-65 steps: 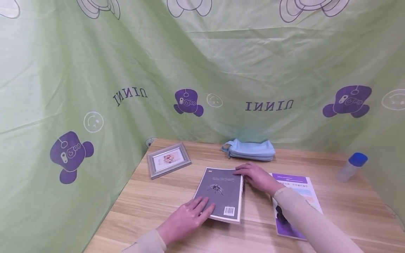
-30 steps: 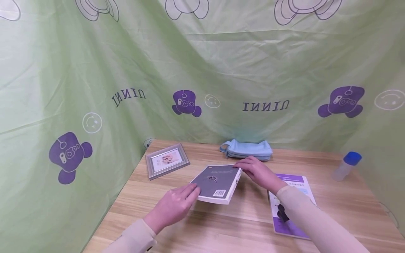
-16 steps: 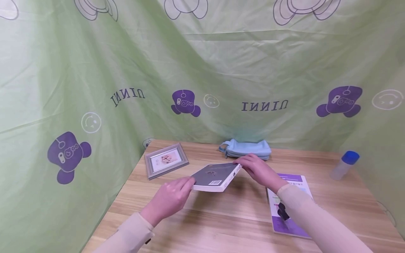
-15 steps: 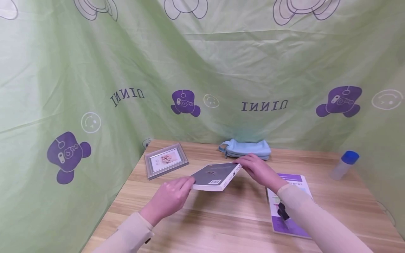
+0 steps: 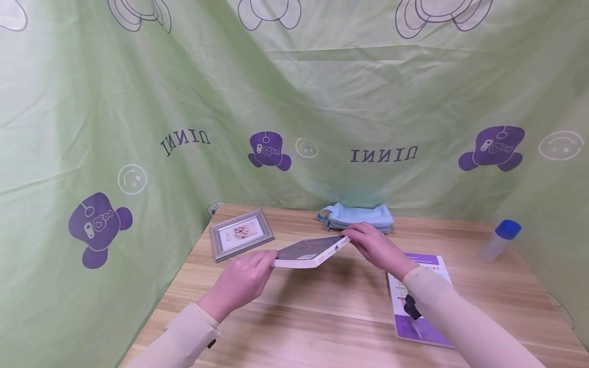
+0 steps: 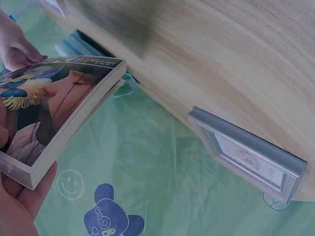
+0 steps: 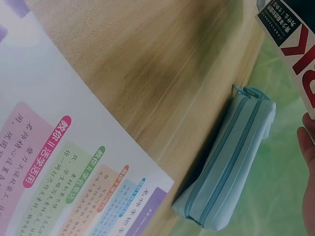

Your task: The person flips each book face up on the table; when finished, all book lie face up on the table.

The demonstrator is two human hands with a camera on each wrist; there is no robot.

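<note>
Both hands hold a book with a grey back cover (image 5: 301,249) and white page edges, raised and tilted above the table. My left hand (image 5: 241,278) grips its near left corner. My right hand (image 5: 375,248) holds the far right corner. In the left wrist view the book's front cover (image 6: 56,105) shows a blue butterfly and a yellow flower, with fingers of the left hand (image 6: 29,201) under one edge. Big red letters mark the book (image 7: 298,54) in the right wrist view, beside the right hand (image 7: 309,167).
A silver picture frame (image 5: 241,234) lies at the back left of the wooden table (image 5: 294,327). Behind the book is a light blue pencil case (image 5: 361,217). A purple and white book (image 5: 423,327) lies partly under the right forearm. A blue-capped bottle (image 5: 499,242) stands at right.
The book lay face down on the table; its near edge has since risen and tilted up. My left hand has moved up and left with that edge. The right hand stays at the far corner.
</note>
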